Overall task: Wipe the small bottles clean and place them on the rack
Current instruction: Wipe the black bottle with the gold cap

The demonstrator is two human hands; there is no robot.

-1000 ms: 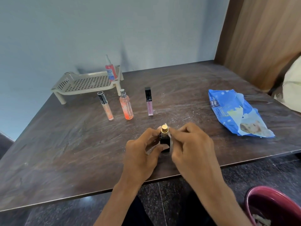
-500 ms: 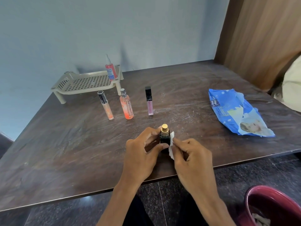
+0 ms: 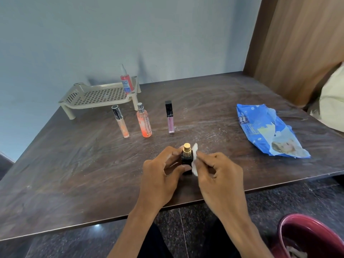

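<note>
The black bottle (image 3: 186, 159) with a gold cap is upright near the front edge of the table (image 3: 74, 174), gripped by the left hand (image 3: 160, 181) while the right hand (image 3: 221, 177) pinches a white wipe (image 3: 194, 158) against its side.

- Table (image 3: 74, 174): dark wood-grain top, smooth with a faint sheen; whitish smears and specks in front of the rack.
- Rack (image 3: 96, 95): beige matt plastic with a perforated deck.
- Red spray bottle (image 3: 126, 82) on the rack: clear and glossy, with a matt printed label.
- Lilac tube (image 3: 169, 118) just in front of the rack: clear body, glossy black cap.
- Black bottle (image 3: 186, 159) well in front of the rack: glossy dark body, shiny gold metallic cap.
- Wipe (image 3: 194, 155) against it: white, soft, matt.
- Wipes pack (image 3: 268, 131) far right of the rack: blue, crinkled glossy film.
</note>
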